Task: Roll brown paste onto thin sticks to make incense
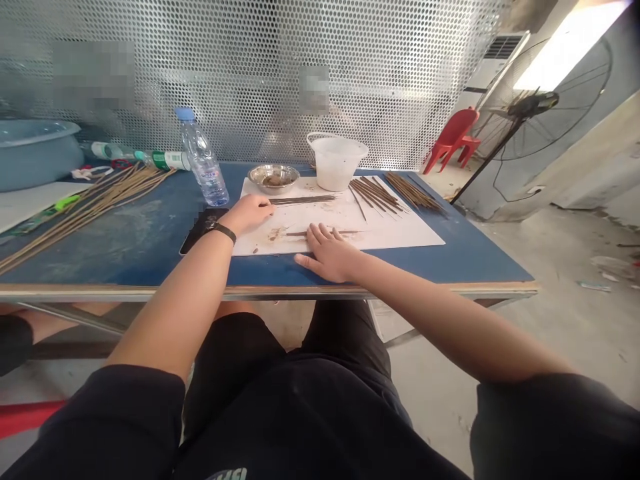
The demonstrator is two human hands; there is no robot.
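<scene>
My right hand [327,252] lies flat with its fingers spread on a thin, brown-coated stick [350,232], which looks like an incense stick. The stick lies crosswise on a white board [405,230], and its bare tips show on both sides of the hand. My left hand [251,213] is curled closed at the left end of a few thin dark sticks [305,199]; what its fingers hold is hidden. Behind it stands a metal bowl [273,178] with brown paste inside. More brown-coated sticks [377,193] lie fanned out on the board's right.
A white bucket [340,163] stands at the board's back edge. Another stick bundle [415,193] lies at right. On the left are a water bottle [204,160], a black phone [193,240], long thin sticks [95,207] and a blue basin [37,157]. Perforated metal sheeting [240,67] rises behind the table.
</scene>
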